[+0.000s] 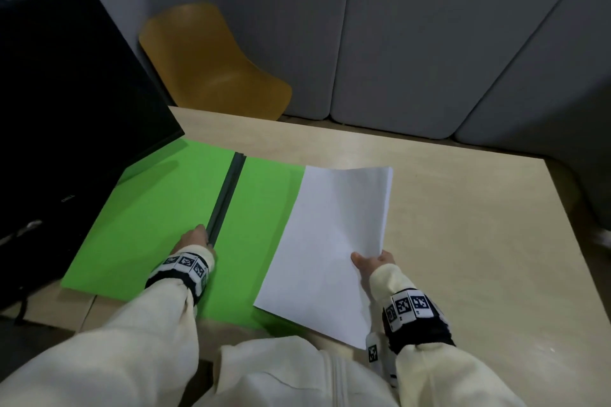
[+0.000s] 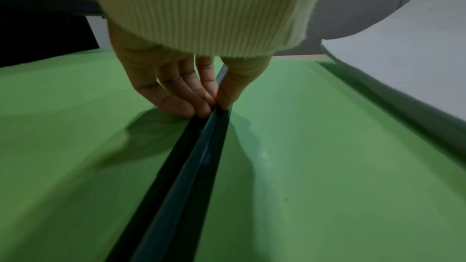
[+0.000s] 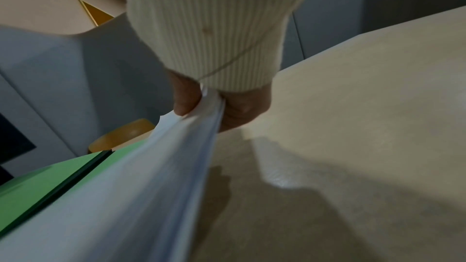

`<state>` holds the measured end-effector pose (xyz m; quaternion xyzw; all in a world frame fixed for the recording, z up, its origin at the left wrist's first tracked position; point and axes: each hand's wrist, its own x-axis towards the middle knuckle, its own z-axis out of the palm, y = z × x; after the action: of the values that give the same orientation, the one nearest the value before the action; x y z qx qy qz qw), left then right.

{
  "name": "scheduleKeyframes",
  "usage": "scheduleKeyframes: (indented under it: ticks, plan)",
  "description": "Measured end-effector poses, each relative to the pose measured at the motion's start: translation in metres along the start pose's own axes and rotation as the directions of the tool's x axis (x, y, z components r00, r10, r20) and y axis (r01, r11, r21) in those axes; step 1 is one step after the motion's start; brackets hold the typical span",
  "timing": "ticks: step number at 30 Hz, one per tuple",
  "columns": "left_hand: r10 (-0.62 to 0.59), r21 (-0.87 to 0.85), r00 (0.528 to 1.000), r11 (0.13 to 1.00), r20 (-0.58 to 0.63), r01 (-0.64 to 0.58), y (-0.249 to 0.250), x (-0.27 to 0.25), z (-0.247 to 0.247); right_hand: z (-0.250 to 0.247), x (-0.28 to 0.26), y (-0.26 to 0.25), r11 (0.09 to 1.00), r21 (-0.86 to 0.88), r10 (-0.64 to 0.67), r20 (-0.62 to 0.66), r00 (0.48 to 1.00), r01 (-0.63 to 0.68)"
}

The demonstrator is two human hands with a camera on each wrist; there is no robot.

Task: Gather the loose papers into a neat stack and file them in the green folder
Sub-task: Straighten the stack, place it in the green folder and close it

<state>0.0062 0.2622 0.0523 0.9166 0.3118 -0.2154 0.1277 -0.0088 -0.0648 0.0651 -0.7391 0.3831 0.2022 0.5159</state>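
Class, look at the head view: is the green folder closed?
No: the green folder lies open flat, its dark spine bar exposed between both covers.

The head view looks forward and down over the tabletop [image 1: 463, 208], taking in both grips. Each wrist view sits very close behind its own grip, looking along the fingers (sleeve cuff filling the top). All three share the green folder [image 1: 148, 218] and papers [image 1: 330, 241].

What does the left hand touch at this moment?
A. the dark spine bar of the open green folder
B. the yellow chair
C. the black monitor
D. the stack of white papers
A: the left hand pinches the dark spine bar of the green folder; the right hand holds the papers.
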Motion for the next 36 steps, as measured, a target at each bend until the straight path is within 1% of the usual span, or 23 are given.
scheduleKeyframes:
  ticks: [2,5,8,12,15,19,21,23,24,26,27,28,29,30,31,32,33,35,36]
  plan:
    - [0.025,-0.002,0.999,1.0,0.04,-0.025,0.005,0.0,-0.001,0.004,0.0,0.0,1.0,-0.003,0.015,-0.018,1.0,-0.015]
    - [0.106,-0.011,0.987,0.994,0.12,-0.105,0.021,-0.004,0.003,0.0,0.003,-0.001,1.0,-0.009,0.026,-0.044,0.999,-0.026]
    - [0.209,-0.095,0.964,0.976,0.161,-0.196,0.044,-0.01,0.018,-0.011,0.008,-0.003,0.999,-0.028,0.023,-0.065,0.998,-0.025]
    - [0.296,-0.141,0.925,0.953,0.238,-0.269,0.085,-0.028,0.04,-0.036,0.022,-0.002,0.997,-0.068,0.019,-0.095,0.995,-0.025]
    - [0.326,-0.148,0.907,0.944,0.267,-0.296,0.118,-0.043,0.056,-0.061,0.03,-0.001,0.992,-0.115,0.04,-0.12,0.992,-0.054]
    - [0.347,-0.167,0.899,0.936,0.269,-0.311,0.157,-0.06,0.065,-0.088,0.043,0.0,0.988,-0.126,0.068,-0.157,0.985,-0.089]
    - [0.347,-0.21,0.899,0.931,0.265,-0.298,0.169,-0.061,0.067,-0.096,0.05,0.0,0.986,-0.14,0.071,-0.159,0.985,-0.094]
    - [0.311,-0.299,0.922,0.924,0.231,-0.237,0.172,-0.056,0.064,-0.101,0.057,-0.002,0.982,-0.168,0.062,-0.158,0.985,-0.089]
    - [0.274,-0.337,0.94,0.921,0.205,-0.195,0.168,-0.05,0.058,-0.102,0.06,-0.004,0.977,-0.196,0.051,-0.145,0.988,-0.079]
    - [0.145,-0.397,0.98,0.914,0.14,-0.078,0.15,-0.031,0.044,-0.097,0.061,-0.009,0.968,-0.243,0.03,-0.146,0.989,-0.065]
    - [0.069,-0.426,0.992,0.904,0.105,-0.018,0.136,-0.02,0.035,-0.094,0.061,-0.012,0.957,-0.286,0.012,-0.152,0.988,-0.055]
    - [-0.002,-0.432,0.997,0.901,0.075,0.035,0.12,-0.013,0.024,-0.092,0.061,-0.016,0.961,-0.271,0.005,-0.172,0.985,-0.052]
    - [-0.061,-0.41,0.997,0.909,0.044,0.074,0.102,-0.004,0.015,-0.09,0.059,-0.024,0.947,-0.319,-0.01,-0.139,0.99,-0.036]
    - [-0.107,-0.357,0.994,0.928,0.026,0.109,0.084,0.002,0.007,-0.086,0.053,-0.025,0.849,-0.526,-0.106,-0.067,0.992,0.055]
    - [-0.137,-0.31,0.99,0.941,0.017,0.135,0.068,0.007,0.003,-0.082,0.048,-0.028,0.72,-0.685,-0.152,-0.003,0.988,0.109]
    - [-0.162,-0.27,0.987,0.949,0.022,0.162,0.054,0.01,0.001,-0.077,0.048,-0.028,0.657,-0.745,-0.164,0.009,0.986,0.116]
    - [-0.177,-0.253,0.984,0.951,0.023,0.177,0.043,0.012,0.002,-0.074,0.049,-0.03,0.638,-0.762,-0.166,0.011,0.986,0.116]
    - [-0.207,-0.245,0.978,0.947,0.021,0.206,0.031,0.012,0.004,-0.068,0.052,-0.033,0.643,-0.76,-0.167,-0.018,0.986,0.095]
    - [-0.222,-0.247,0.975,0.943,0.032,0.223,0.03,0.011,0.004,-0.066,0.055,-0.03,0.642,-0.761,-0.159,-0.012,0.987,0.094]
